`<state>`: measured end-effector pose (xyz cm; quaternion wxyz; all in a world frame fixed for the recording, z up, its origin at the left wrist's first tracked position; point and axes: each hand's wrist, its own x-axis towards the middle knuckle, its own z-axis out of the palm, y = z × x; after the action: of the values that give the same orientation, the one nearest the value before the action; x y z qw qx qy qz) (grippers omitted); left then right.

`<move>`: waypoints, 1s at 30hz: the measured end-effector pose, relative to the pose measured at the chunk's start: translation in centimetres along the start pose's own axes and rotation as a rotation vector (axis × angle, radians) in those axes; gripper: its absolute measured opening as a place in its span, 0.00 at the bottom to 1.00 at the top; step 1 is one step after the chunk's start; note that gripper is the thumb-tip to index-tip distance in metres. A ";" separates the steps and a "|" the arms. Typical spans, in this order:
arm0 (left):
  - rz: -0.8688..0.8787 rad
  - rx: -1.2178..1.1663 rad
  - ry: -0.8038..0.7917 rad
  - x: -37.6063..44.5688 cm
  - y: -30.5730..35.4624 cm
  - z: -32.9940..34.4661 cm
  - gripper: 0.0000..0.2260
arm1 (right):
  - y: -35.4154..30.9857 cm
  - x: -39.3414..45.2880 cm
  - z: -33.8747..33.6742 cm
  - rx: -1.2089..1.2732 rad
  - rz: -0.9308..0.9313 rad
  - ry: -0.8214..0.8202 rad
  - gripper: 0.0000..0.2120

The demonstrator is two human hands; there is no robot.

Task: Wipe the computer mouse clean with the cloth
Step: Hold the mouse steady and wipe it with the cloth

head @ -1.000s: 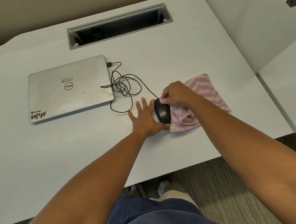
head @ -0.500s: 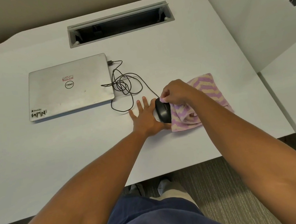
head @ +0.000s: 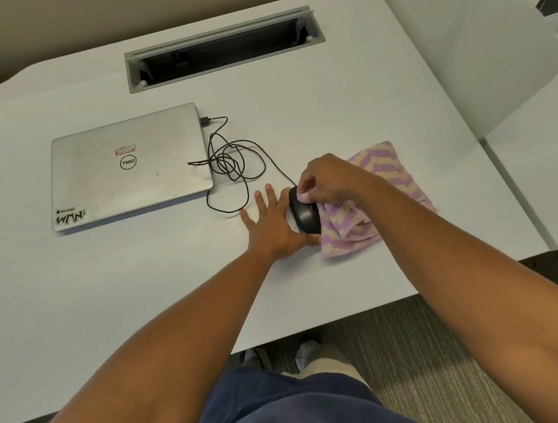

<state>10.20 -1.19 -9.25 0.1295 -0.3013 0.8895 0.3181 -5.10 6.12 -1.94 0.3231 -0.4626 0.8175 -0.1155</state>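
Observation:
A black wired computer mouse (head: 305, 216) stands tilted on its side on the white desk (head: 107, 291). My left hand (head: 274, 227) lies flat with fingers spread against the mouse's left side, bracing it. My right hand (head: 327, 180) pinches a corner of the purple and cream striped cloth (head: 383, 200) and presses it on the mouse's front end. The remainder of the cloth lies bunched on the desk to the right of the mouse, partly under my right forearm.
A shut silver laptop (head: 128, 167) lies to the left. The mouse's tangled black cable (head: 231, 164) runs from the laptop's side to the mouse. A cable slot (head: 224, 48) opens at the desk's back. A white panel (head: 466, 36) stands at the right.
My right hand with the cloth corner has shifted slightly along the mouse's front end. The left hand and the mouse stay in place.

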 end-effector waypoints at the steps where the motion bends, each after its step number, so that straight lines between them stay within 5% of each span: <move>1: 0.001 0.004 0.003 0.0 0.0 0.0 0.58 | -0.2 -0.2 0.2 0.004 -0.032 -0.008 0.09; 5: 0.015 -0.001 0.003 0.0 -0.1 0.1 0.58 | -0.7 -1.5 0.4 0.138 -0.066 -0.110 0.06; 18: -0.015 0.039 -0.015 0.1 -0.1 0.1 0.59 | 0.4 -2.4 0.1 -0.107 0.016 -0.285 0.11; 30: -0.004 -0.033 -0.032 -0.1 -0.1 -0.3 0.62 | 1.7 -2.8 0.0 0.158 0.010 -0.138 0.10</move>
<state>10.33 -1.41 -9.00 0.1394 -0.2999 0.8814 0.3373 -5.23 9.41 -1.62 0.4148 -0.4384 0.7840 -0.1455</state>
